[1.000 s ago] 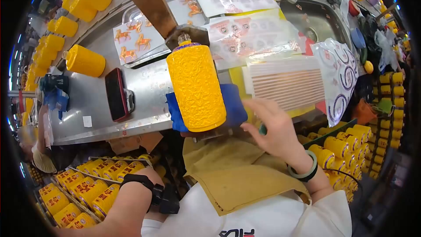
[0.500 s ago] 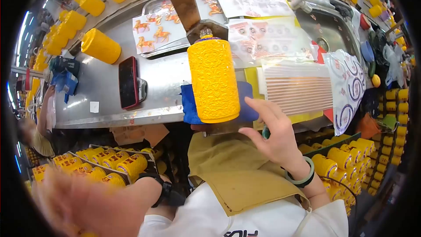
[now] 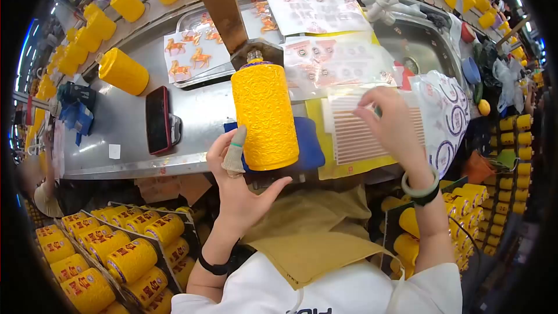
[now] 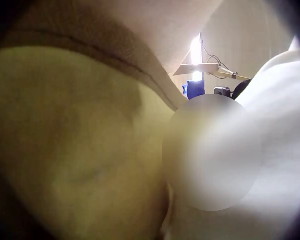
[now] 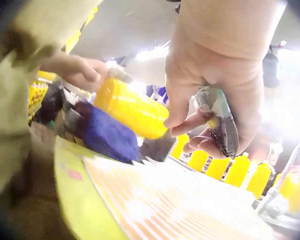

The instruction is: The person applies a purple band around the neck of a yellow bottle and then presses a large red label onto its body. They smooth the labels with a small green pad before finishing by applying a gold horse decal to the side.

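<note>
A yellow embossed bottle (image 3: 264, 116) lies on a blue cloth (image 3: 308, 139), its clear neck against a brown metal bracket (image 3: 256, 49). My left hand (image 3: 241, 192) is at the bottle's lower left, its capped fingertip (image 3: 235, 151) right at the side and its thumb spread below the base. In the right wrist view, my right hand (image 5: 215, 85) grips a small smooth object (image 5: 222, 120), partly clear green and partly dark; its kind cannot be told. That hand (image 3: 392, 125) is over a sheet of pinkish-brown strips (image 3: 354, 145), thumb and fingertips close together.
Left of the bottle lie a phone (image 3: 157, 119) and another yellow bottle (image 3: 123, 71). Behind are a tray with horse stickers (image 3: 189, 55), printed sheets (image 3: 314, 6) and a sink (image 3: 427, 40). Crates of yellow bottles (image 3: 131, 256) stand below the bench edge.
My left hand has come up from the lower left to the bottle's side. The right hand has moved from beside the bottle up and right, over the strip sheet.
</note>
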Demonstrator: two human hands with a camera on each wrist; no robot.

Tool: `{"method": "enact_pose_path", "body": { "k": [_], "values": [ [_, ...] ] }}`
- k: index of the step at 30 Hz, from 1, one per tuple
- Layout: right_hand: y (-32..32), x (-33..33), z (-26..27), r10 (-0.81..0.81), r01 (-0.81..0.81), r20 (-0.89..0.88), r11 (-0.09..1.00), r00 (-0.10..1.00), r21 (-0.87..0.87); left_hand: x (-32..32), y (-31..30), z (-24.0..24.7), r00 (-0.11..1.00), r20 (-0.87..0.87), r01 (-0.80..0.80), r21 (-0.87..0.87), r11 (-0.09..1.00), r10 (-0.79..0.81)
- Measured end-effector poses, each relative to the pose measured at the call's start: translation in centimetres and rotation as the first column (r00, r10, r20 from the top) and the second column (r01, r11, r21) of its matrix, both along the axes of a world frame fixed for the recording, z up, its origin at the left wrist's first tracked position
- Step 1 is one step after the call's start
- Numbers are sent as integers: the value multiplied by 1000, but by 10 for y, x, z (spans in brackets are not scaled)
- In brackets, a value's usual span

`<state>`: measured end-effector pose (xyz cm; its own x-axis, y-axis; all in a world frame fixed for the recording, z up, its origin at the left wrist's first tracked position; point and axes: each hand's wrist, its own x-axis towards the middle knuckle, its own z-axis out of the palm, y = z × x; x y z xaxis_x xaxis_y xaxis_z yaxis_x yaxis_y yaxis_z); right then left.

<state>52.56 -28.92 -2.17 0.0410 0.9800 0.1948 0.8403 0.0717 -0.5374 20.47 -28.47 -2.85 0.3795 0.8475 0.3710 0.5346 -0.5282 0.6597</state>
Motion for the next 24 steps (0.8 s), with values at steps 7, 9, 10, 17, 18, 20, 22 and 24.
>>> {"method": "enact_pose_path", "body": {
  "k": [7,9,10,17,18,20,22,24],
  "values": [
    [32,45,-37,-1,4,33,996,999,-90,12,1,-9,994,95,-40,-64,997,46],
    [41,55,-44,54,-51,33,994,998,-93,12,2,-10,997,69,-44,-22,999,46],
    [46,58,-43,56,-53,30,994,998,-93,12,3,-9,997,66,-47,-22,999,48],
    [61,65,-29,45,-92,-126,912,991,-400,19,1,-17,976,143,-162,-8,987,161],
    [65,61,-20,-11,-71,-164,872,986,-484,20,2,-17,974,166,-157,-6,988,156],
    [69,59,-18,-66,-57,-195,823,979,-565,20,2,-19,959,233,-158,-25,987,159],
    [68,68,-29,99,-111,-55,952,994,-286,15,4,-22,957,229,-164,-86,983,180],
    [65,69,-30,63,-75,-49,957,997,-280,13,6,-21,953,248,-148,-122,981,175]
  ]
}}
